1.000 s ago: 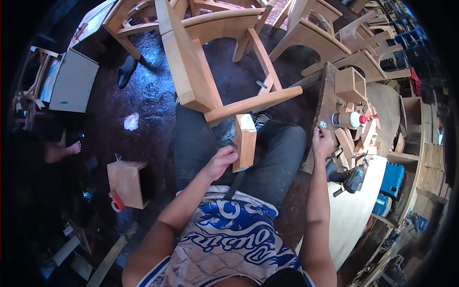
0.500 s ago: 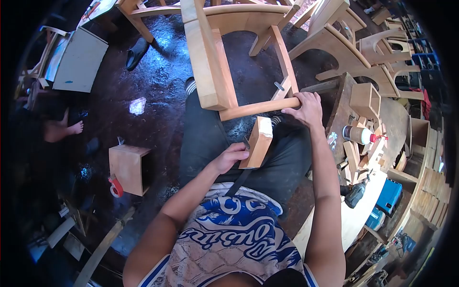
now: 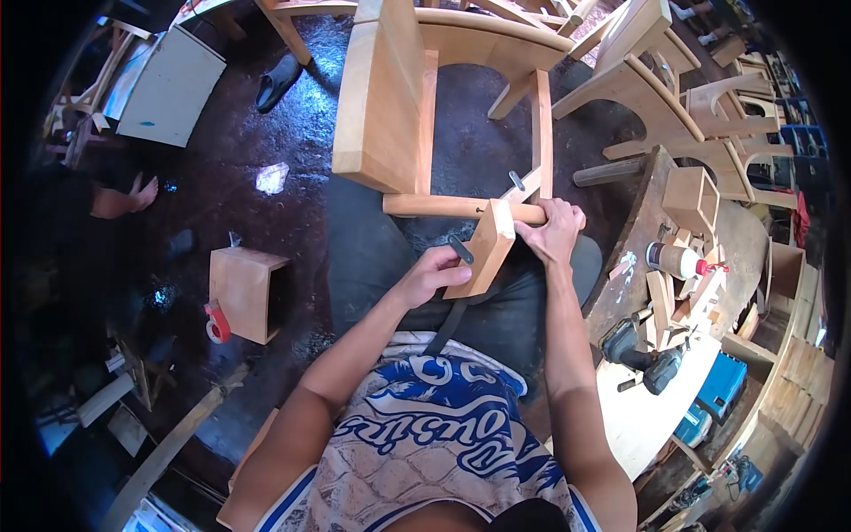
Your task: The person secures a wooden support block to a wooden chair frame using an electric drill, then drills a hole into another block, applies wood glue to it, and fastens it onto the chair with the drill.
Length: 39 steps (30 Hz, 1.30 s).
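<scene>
My left hand (image 3: 437, 276) is closed round the lower part of a wooden block (image 3: 486, 254), with a small dark metal piece (image 3: 460, 249) beside its fingers. The block's upper end is at the rounded rail (image 3: 428, 206) of a wooden chair frame (image 3: 378, 115); whether they touch is unclear. My right hand (image 3: 553, 232) grips the right end of that rail, thumb in front. The frame stands over my lap. Another small dark metal piece (image 3: 517, 181) sticks out near the frame's slanted brace.
On the right are a workbench (image 3: 631, 232) with a glue bottle (image 3: 675, 260), an open wooden box (image 3: 691, 197), offcuts and a power drill (image 3: 663, 371). A box with red tape (image 3: 215, 321) stands left. More chair frames (image 3: 620, 102) lie behind. A person's bare foot (image 3: 144, 192) shows left.
My right hand has gone from the bench edge to the rail and grips it. My left hand has moved the block up and right towards the rail. The chair frame has turned slightly.
</scene>
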Motion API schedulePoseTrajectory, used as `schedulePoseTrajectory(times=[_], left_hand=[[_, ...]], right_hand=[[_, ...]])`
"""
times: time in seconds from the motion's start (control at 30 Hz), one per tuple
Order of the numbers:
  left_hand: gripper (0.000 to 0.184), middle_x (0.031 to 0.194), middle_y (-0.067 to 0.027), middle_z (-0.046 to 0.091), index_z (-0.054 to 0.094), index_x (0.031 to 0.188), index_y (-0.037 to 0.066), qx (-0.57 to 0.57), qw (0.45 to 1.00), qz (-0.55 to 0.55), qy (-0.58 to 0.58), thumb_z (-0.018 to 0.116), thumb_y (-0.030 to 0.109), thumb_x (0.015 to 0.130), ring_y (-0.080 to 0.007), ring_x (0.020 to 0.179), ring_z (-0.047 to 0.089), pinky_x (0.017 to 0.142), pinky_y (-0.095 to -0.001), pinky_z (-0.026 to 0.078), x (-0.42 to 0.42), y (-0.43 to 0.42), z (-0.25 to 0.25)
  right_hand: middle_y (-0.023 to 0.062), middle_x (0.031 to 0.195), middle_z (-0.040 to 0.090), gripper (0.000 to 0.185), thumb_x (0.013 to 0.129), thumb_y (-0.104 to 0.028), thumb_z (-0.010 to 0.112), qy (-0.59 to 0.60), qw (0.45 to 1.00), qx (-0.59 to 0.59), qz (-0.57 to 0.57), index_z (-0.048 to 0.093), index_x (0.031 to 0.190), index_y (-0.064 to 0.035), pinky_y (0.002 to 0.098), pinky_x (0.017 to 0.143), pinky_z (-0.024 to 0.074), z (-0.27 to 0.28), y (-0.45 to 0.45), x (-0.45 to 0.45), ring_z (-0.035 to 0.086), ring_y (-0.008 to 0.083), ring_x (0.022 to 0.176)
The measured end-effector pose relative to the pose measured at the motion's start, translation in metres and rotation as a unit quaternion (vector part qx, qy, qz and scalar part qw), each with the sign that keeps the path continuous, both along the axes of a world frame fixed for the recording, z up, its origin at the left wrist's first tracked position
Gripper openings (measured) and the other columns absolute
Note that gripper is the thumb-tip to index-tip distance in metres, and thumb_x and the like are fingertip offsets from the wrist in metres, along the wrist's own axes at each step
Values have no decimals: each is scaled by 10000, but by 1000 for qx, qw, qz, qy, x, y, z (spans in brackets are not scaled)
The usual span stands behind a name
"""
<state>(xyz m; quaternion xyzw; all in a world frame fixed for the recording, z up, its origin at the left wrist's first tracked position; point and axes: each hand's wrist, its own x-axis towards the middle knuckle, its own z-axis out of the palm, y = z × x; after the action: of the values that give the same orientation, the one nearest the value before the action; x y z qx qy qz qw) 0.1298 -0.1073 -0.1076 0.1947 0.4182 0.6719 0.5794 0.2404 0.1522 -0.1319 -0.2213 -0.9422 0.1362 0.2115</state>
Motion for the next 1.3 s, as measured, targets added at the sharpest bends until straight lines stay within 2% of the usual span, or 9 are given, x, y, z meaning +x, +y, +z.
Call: schedulePoseTrajectory(times=[0.13,0.2,0.27,0.37,0.47,0.7,0.93,1.2,1.3], left_hand=[[542,1003,24,646,563,1398,-3,-22,999,19,16,715,195,916,-30,865,566,801,-221,460,0,-3,18],[590,982,32,643,546,1420,-1,-38,998,21,44,738,200,899,-27,833,554,774,-215,456,2,-2,13],[640,961,41,639,529,1442,1,-50,996,23,68,761,206,882,-24,800,543,747,-209,453,3,2,10],[630,907,42,634,574,1405,10,-80,987,24,134,786,245,861,-19,765,521,715,-210,443,2,9,12],[610,857,9,637,620,1365,35,-101,961,29,254,803,264,830,-61,727,539,701,-242,460,-4,22,22],[546,986,-95,706,693,1242,93,-64,806,0,589,834,257,740,-298,896,652,811,-385,515,-45,71,70],[497,956,-73,704,712,1201,116,-67,701,-55,708,820,288,747,-298,905,656,836,-410,517,-71,108,92],[793,1469,-178,532,499,1459,20,-65,540,124,830,796,350,801,-344,1356,493,1140,-412,371,-120,90,207],[836,1449,-245,518,479,1444,-21,-153,648,280,692,793,415,804,-334,1357,485,1125,-415,376,-214,91,179]], right_hand=[[46,803,651,623,517,-599,883,2,999,-24,-39,721,841,-93,415,881,375,3,-12,7,605,246,839],[47,858,656,458,588,-373,893,-12,999,-33,-26,713,892,-81,387,889,378,10,-11,11,613,245,855],[43,860,676,537,594,-494,896,-8,997,-67,-27,744,912,-90,404,914,375,13,-2,19,591,254,881],[73,1003,714,343,781,-184,828,70,898,-430,-60,739,1076,-33,343,919,479,28,7,27,649,197,994],[100,1142,696,459,811,-138,810,143,830,-539,-5,676,1229,-1,327,960,484,56,10,37,633,182,1073],[113,1179,690,682,691,-98,853,99,850,-507,99,622,1327,-16,328,1006,465,122,15,17,620,171,1097],[88,973,729,529,654,-90,849,-58,891,-434,118,693,1153,-9,327,891,510,108,58,-8,671,188,924],[68,915,737,441,698,-126,872,135,814,-564,3,721,1087,14,290,798,535,30,77,9,677,129,834],[81,950,751,448,724,-158,877,211,888,-348,-213,730,1114,4,302,811,543,-6,76,21,691,145,866]])
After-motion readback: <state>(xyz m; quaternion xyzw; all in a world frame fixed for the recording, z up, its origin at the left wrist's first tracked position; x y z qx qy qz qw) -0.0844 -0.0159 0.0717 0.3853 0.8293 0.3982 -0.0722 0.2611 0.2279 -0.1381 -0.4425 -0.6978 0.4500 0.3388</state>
